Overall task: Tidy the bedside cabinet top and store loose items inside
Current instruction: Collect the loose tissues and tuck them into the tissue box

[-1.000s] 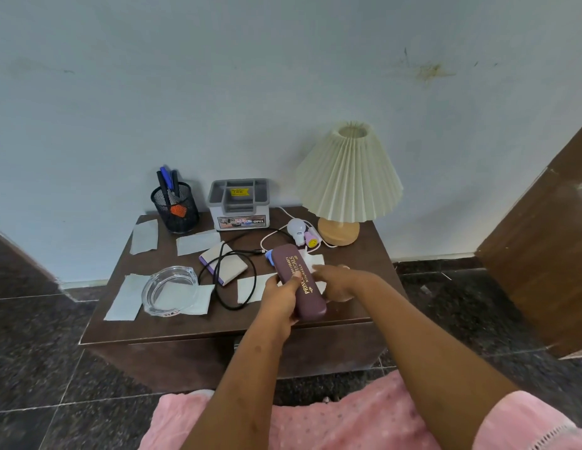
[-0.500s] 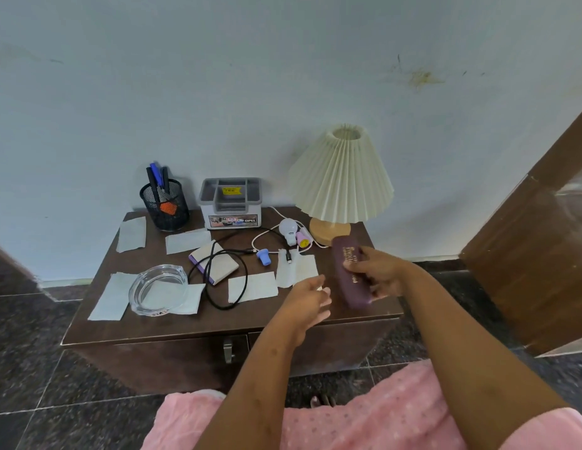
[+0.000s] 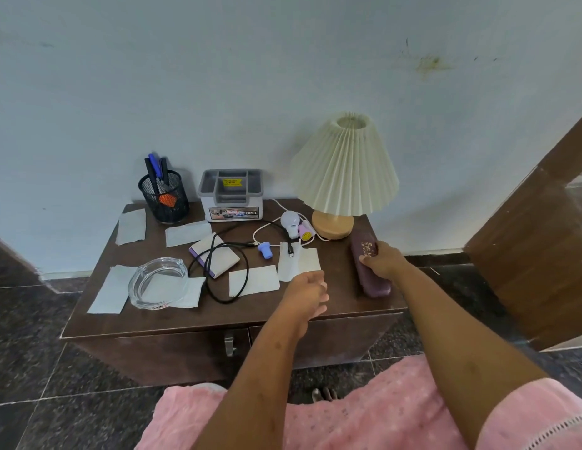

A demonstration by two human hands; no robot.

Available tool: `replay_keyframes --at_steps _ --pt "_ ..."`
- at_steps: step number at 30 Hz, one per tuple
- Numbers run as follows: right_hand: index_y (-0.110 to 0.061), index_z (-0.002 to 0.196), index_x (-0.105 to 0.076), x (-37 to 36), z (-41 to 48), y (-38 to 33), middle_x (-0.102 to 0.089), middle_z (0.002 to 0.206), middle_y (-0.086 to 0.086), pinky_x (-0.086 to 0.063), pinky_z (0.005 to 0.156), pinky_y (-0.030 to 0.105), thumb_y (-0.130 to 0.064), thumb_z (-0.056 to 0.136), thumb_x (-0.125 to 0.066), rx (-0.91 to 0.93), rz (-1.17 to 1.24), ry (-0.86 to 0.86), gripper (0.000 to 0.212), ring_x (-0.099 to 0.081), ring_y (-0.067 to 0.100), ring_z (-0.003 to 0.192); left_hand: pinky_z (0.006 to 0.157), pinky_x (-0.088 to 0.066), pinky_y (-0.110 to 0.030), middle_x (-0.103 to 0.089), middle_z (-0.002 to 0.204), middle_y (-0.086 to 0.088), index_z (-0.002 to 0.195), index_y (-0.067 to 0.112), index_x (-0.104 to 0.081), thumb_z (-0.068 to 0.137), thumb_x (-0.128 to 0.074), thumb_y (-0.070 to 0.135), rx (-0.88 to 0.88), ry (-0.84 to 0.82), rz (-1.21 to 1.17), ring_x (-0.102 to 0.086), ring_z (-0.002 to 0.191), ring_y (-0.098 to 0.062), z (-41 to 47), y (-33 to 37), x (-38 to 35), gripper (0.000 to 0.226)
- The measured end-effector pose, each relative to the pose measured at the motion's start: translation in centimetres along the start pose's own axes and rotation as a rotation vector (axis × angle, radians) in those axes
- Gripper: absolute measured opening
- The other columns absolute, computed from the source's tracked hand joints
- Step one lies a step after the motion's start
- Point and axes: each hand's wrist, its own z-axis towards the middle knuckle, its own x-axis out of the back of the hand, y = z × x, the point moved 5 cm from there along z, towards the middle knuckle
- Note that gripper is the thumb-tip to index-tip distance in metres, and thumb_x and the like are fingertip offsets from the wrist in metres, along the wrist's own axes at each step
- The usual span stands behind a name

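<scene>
Glasses case [image 3: 373, 284] lies at the 3 o'clock edge of the cabinet top [image 3: 218, 316], long axis running 12 to 6, near the lamp base [image 3: 332, 224]. The right hand [image 3: 384, 259] has its grip curled round the case's middle. The left hand [image 3: 307, 290] hovers at the case's 9 o'clock, its grip loose and empty.

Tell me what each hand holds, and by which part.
The right hand grips the maroon case around its middle. The left hand holds nothing; its fingers are relaxed.
</scene>
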Motion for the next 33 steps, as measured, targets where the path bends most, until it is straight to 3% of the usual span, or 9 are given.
replay_keyframes --at_steps 2,6,10,14,17,22,25,29,33 --pt "-0.013 0.141 -0.031 0.2 -0.5 -0.9 -0.040 0.138 0.017 -0.035 0.103 0.046 -0.040 0.090 -0.056 0.022 -0.227 0.107 0.063 -0.040 0.037 0.127 0.073 -0.052 -0.023 -0.052 0.112 0.001 0.122 0.017 -0.056 0.094 -0.047 0.003 0.008 0.015 -0.019 -0.058 0.101 -0.014 -0.2 0.1 0.2 0.033" --pt "-0.015 0.132 -0.041 -0.6 -1.9 -4.8 -0.041 0.135 0.013 -0.042 0.097 0.047 -0.034 0.089 -0.058 0.190 -0.322 0.267 0.051 -0.039 0.036 0.127 0.072 -0.051 -0.023 -0.052 0.117 0.000 0.125 0.017 -0.054 0.095 -0.046 0.005 0.016 0.050 -0.067 -0.057 0.104 -0.016 -0.4 0.3 1.1 0.033" --pt "-0.007 0.127 -0.051 -4.9 -2.4 -8.2 -0.052 0.131 0.015 -0.043 0.098 0.040 -0.025 0.090 -0.056 0.320 -0.308 0.088 0.041 -0.047 0.034 0.123 0.078 -0.050 -0.027 -0.052 0.125 -0.003 0.130 0.015 -0.050 0.096 -0.044 0.003 0.014 0.104 -0.081 -0.055 0.103 -0.016 -0.5 0.5 2.5 0.037" --pt "-0.008 0.133 -0.042 -7.9 -2.0 -8.6 -0.040 0.137 0.012 -0.042 0.096 0.039 -0.031 0.088 -0.061 0.205 -0.347 -0.004 0.054 -0.041 0.032 0.128 0.079 -0.049 -0.028 -0.054 0.121 -0.004 0.132 0.014 -0.049 0.096 -0.044 0.004 0.015 0.123 -0.088 -0.056 0.103 -0.018 -0.7 0.4 4.1 0.038" --pt "-0.007 0.133 -0.039 -8.4 -1.6 -8.4 -0.037 0.137 0.013 -0.042 0.096 0.040 -0.029 0.086 -0.064 0.163 -0.328 0.026 0.058 -0.040 0.033 0.128 0.077 -0.050 -0.027 -0.055 0.107 -0.002 0.132 0.014 -0.048 0.096 -0.043 0.006 0.001 0.129 -0.091 -0.057 0.093 -0.016 -0.8 0.6 5.1 0.037" --pt "-0.004 0.121 -0.052 -7.7 -1.0 -8.0 -0.053 0.129 0.014 -0.044 0.091 0.035 -0.018 0.088 -0.059 0.132 -0.270 -0.010 0.037 -0.050 0.031 0.120 0.067 -0.049 -0.023 -0.053 0.085 0.004 0.132 0.011 -0.046 0.094 -0.040 -0.002 -0.024 0.112 -0.095 -0.054 0.072 -0.011 -1.1 1.1 5.8 0.041" --pt "-0.002 0.126 -0.051 -6.3 -1.1 -7.9 -0.055 0.129 0.016 -0.044 0.093 0.034 -0.017 0.086 -0.063 0.151 -0.136 -0.006 0.044 -0.053 0.031 0.119 0.076 -0.048 -0.028 -0.054 0.089 0.001 0.131 0.013 -0.048 0.095 -0.043 0.002 -0.027 0.113 -0.112 -0.056 0.083 -0.014 -1.3 1.2 5.6 0.038" --pt "-0.008 0.126 -0.045 -4.1 -2.4 -8.5 -0.049 0.128 0.018 -0.051 0.083 0.039 -0.005 0.077 -0.073 0.199 0.385 -0.020 0.057 -0.051 0.032 0.112 0.073 -0.049 -0.028 -0.054 0.106 -0.001 0.127 0.018 -0.051 0.095 -0.048 0.011 -0.035 0.138 -0.142 -0.057 0.095 -0.017 -1.7 1.2 5.6 0.033" --pt "-0.020 0.131 -0.039 -3.9 -4.5 -10.3 -0.047 0.131 0.017 -0.052 0.090 0.049 0.005 0.075 -0.072 0.338 0.707 -0.253 0.070 -0.053 0.033 0.113 0.077 -0.047 -0.032 -0.054 0.112 0.001 0.115 0.020 -0.051 0.095 -0.049 0.031 -0.047 0.151 -0.186 -0.055 0.098 -0.018 -2.1 1.9 5.6 0.023"
